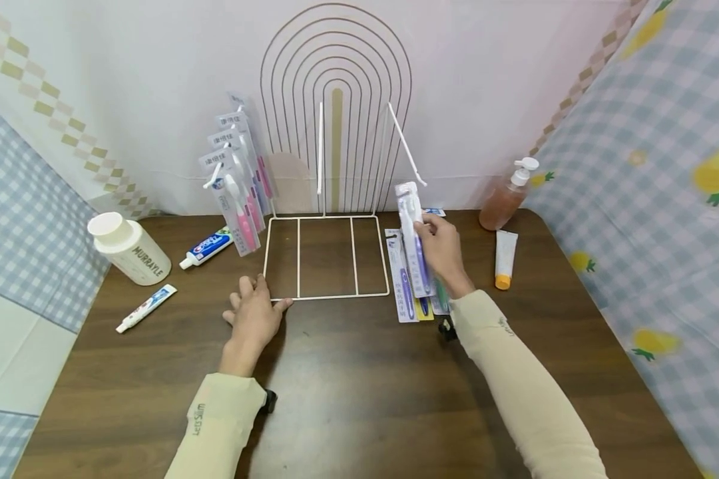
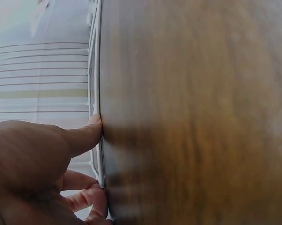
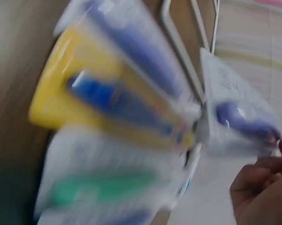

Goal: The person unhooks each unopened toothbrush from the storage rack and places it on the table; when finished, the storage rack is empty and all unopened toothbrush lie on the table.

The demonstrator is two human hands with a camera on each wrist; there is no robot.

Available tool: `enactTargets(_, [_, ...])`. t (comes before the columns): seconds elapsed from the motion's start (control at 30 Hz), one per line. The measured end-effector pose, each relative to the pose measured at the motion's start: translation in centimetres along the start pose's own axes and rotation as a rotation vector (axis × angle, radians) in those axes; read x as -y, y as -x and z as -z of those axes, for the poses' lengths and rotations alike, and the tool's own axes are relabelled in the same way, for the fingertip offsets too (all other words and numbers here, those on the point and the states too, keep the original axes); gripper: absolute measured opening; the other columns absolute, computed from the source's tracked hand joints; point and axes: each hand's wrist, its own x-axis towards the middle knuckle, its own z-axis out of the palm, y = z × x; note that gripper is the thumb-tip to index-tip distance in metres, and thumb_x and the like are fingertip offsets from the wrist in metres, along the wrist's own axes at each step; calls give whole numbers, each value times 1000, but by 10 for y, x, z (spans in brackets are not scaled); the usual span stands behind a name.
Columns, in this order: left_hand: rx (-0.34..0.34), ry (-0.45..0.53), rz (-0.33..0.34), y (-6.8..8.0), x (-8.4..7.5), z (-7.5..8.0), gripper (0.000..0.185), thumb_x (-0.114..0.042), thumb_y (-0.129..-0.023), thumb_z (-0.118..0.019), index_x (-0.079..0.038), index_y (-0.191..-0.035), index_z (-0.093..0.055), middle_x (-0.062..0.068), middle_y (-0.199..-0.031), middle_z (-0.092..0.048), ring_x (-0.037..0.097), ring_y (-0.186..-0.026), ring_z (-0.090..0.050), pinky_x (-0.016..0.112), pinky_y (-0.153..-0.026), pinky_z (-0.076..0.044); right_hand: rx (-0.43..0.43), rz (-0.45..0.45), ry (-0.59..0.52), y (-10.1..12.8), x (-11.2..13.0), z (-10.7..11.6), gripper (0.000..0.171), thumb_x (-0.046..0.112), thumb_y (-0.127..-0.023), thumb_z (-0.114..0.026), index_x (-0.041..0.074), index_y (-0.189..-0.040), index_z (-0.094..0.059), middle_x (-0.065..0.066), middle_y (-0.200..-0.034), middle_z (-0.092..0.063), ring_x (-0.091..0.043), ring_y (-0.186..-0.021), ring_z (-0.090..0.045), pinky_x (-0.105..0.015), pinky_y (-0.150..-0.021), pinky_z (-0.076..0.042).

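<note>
My right hand [image 1: 441, 247] pinches a packaged toothbrush [image 1: 412, 229] with a purple handle by its edge, lifted above other packs. Under it on the table lie another purple packaged toothbrush [image 1: 401, 279], a yellow-backed pack [image 3: 61, 93] and a pack with a green handle [image 3: 108, 185]. A white wire display rack [image 1: 326, 297] stands in the middle, two of its prongs bare. At its front left corner my left hand [image 1: 253, 318] rests with fingers spread, the thumb [image 2: 87, 136] touching the front wire. Several pink packaged toothbrushes [image 1: 239, 206] hang from the rack's left prong.
To the left are a white bottle [image 1: 133, 249], a blue toothpaste tube [image 1: 206, 247] and a small white tube [image 1: 146, 308]. A pump bottle [image 1: 503, 199] and a white tube with an orange cap [image 1: 506, 258] are at the right. A patterned curtain [image 1: 186, 80] hangs behind the table.
</note>
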Motion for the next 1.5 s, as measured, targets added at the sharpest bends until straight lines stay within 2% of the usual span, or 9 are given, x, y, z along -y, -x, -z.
enactTargets(0.13, [-3,-6,-2,-1,-1,1,87,-34,-115,-69,13,-175,-27,31,-161,-30,60,-141,-35,80,-111,-30,-24,-138,108,-1,-18,23,43,28,-122,-56,3,-154,-70,-25,-132,-78,-27,-98,-70,-29,-81,-50])
enactTargets(0.27, [0,-9,1,-3,0,0,88,-35,-116,-69,12,-176,-26,31,-162,-30,60,-141,-35,80,-111,-30,-43,-254,162,0,-32,42,47,30,-123,-50,3,-156,-68,-23,-136,-75,-33,-110,-68,-39,-92,-49])
enactTargets(0.4, [4,-6,5,-2,1,1,88,-36,-116,-69,11,-176,-25,31,-163,-29,60,-142,-34,79,-111,-30,-55,-314,217,0,-44,55,47,33,-121,-50,6,-153,-71,-23,-141,-75,-39,-118,-68,-51,-103,-51])
enactTargets(0.57, [11,-1,13,1,1,1,87,-36,-116,-68,11,-177,-25,30,-163,-29,59,-143,-34,78,-111,-29,-26,-337,279,-3,-58,61,48,34,-120,-49,7,-152,-72,-24,-148,-73,-44,-127,-69,-62,-112,-52])
enactTargets(0.73, [2,1,7,-1,1,0,88,-36,-116,-69,11,-176,-26,30,-162,-32,58,-140,-36,77,-111,-29,7,-367,292,-4,-67,60,48,34,-120,-49,8,-152,-72,-24,-152,-72,-44,-130,-68,-62,-113,-52])
enactTargets(0.93, [-19,12,6,-1,1,-1,87,-34,-114,-72,11,-176,-29,31,-161,-34,58,-139,-37,77,-110,-29,45,-408,276,-3,-73,56,50,35,-121,-50,4,-155,-69,-23,-150,-72,-37,-123,-67,-58,-110,-50])
enactTargets(1.27, [2,-5,10,0,2,0,88,-37,-116,-69,10,-177,-26,30,-163,-31,57,-140,-36,78,-112,-28,23,-383,334,-2,-80,56,47,37,-119,-56,3,-145,-75,-24,-140,-76,-37,-112,-71,-55,-101,-55])
enactTargets(1.5, [-3,3,6,0,1,-1,87,-36,-116,-69,10,-176,-27,30,-162,-32,57,-139,-37,77,-111,-29,19,-389,337,-4,-82,55,45,35,-118,-56,2,-141,-75,-24,-139,-76,-38,-114,-70,-55,-101,-54])
